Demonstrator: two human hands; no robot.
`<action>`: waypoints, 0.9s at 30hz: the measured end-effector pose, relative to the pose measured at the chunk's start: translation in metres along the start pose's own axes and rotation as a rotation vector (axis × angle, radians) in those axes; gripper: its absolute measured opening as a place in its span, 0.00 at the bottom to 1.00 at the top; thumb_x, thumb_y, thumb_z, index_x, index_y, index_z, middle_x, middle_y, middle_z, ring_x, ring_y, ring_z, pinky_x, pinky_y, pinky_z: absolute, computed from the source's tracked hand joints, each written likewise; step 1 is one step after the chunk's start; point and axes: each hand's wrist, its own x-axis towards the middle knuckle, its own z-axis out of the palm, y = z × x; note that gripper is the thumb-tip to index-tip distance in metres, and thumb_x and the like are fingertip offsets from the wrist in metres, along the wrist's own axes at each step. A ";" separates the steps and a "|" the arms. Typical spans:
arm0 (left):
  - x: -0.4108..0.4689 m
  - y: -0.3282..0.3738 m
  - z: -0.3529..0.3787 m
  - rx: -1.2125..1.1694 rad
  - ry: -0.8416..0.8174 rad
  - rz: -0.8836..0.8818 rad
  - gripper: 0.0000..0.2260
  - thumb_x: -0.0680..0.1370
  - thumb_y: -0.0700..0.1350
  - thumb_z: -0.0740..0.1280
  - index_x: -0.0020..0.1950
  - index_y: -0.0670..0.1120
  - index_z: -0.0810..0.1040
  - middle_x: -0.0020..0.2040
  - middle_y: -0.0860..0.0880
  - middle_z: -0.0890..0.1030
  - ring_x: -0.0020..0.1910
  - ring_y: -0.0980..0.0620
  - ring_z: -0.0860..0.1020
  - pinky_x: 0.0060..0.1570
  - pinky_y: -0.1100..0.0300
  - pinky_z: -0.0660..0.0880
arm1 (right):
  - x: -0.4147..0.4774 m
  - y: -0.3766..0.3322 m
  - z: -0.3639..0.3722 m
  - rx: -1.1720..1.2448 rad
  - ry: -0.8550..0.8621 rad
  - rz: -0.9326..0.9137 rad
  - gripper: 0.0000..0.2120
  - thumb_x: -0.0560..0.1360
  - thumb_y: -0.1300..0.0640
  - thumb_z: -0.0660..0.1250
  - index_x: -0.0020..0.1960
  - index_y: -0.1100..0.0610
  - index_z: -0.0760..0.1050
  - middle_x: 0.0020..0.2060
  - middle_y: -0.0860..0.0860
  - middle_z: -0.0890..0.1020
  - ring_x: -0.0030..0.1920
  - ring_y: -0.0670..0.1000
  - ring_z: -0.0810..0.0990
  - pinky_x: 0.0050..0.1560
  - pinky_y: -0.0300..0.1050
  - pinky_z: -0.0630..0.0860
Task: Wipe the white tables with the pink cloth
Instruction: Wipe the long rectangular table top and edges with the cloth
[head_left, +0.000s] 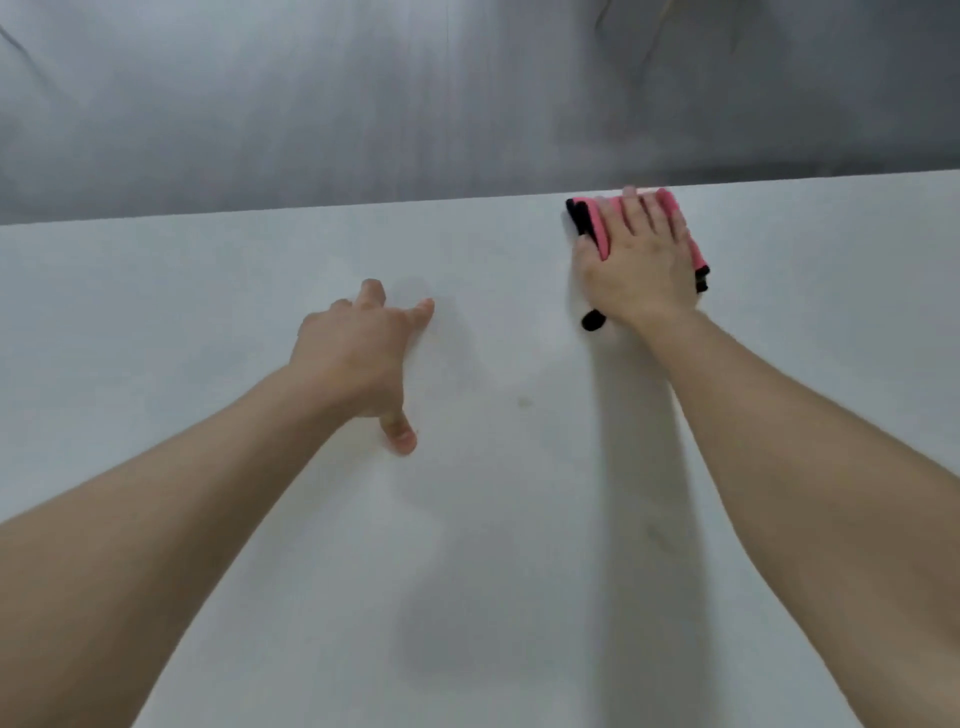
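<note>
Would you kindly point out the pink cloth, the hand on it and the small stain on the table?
pink cloth (598, 228), head view, pink strip beside its black edge.
right hand (636, 270), head view, back of the hand.
stain (523, 401), head view, middle of the yellowish mark.

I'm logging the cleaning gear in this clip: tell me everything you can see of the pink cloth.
The pink cloth looks like soft fabric with black edging, seemingly folded into a flat pad. It lies on the white table at its far edge. The right hand presses flat on it with straight fingers, covering most of it; pink shows either side of the fingers, and a black corner pokes out beside the wrist.
</note>
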 end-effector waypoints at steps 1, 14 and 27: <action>0.000 0.000 0.000 -0.019 0.004 -0.004 0.71 0.53 0.62 0.90 0.88 0.64 0.51 0.77 0.45 0.64 0.71 0.41 0.75 0.61 0.48 0.74 | -0.013 -0.004 0.000 0.015 -0.004 0.059 0.34 0.85 0.37 0.44 0.88 0.48 0.53 0.88 0.53 0.53 0.88 0.54 0.47 0.86 0.57 0.39; -0.095 -0.025 0.092 -0.556 0.521 -0.010 0.21 0.75 0.52 0.80 0.67 0.54 0.84 0.65 0.51 0.81 0.65 0.48 0.79 0.62 0.53 0.75 | -0.203 0.003 -0.015 0.002 0.033 0.080 0.35 0.82 0.38 0.45 0.87 0.47 0.58 0.87 0.54 0.57 0.87 0.54 0.50 0.86 0.55 0.40; -0.178 -0.104 0.181 -0.632 0.793 0.071 0.08 0.88 0.45 0.65 0.56 0.45 0.83 0.54 0.49 0.84 0.58 0.45 0.79 0.61 0.49 0.73 | -0.311 -0.052 0.003 -0.047 0.120 0.253 0.34 0.82 0.42 0.47 0.86 0.53 0.62 0.85 0.59 0.61 0.86 0.60 0.55 0.86 0.62 0.47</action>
